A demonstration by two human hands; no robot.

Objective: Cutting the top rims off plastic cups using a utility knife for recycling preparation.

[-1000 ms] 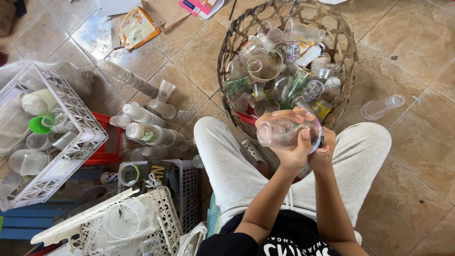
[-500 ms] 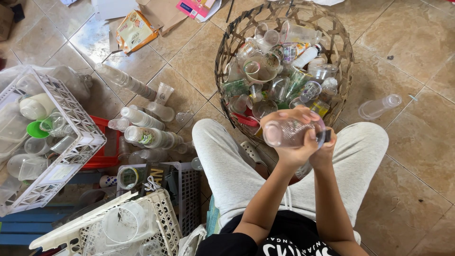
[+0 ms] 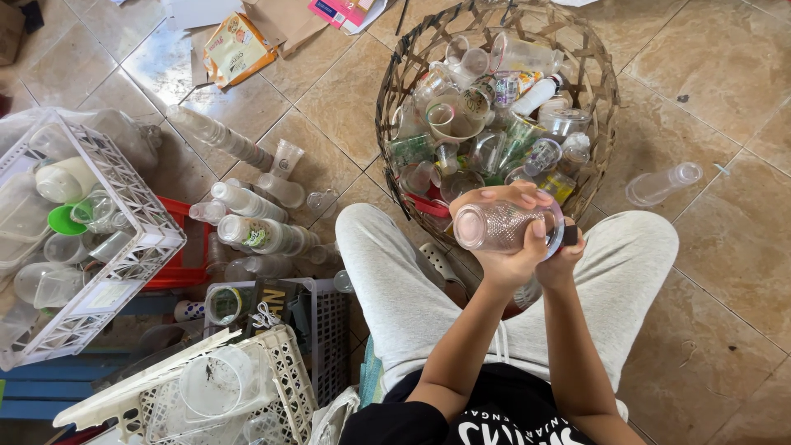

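One clear plastic cup (image 3: 501, 225) lies sideways in your grasp above your lap, just in front of the woven basket (image 3: 395, 91) full of cups. Your left hand (image 3: 498, 247) wraps it from below, fingers curled over; your right hand (image 3: 563, 247) closes on its rim end. Stacked cups (image 3: 264, 235) lie left beside white crates (image 3: 124, 247).

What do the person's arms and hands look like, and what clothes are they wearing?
Both arms are bare, with no sleeves reaching the forearms, and no gloves, watch or rings show on the left hand or right hand. The person wears a black top with white lettering and light grey trousers.
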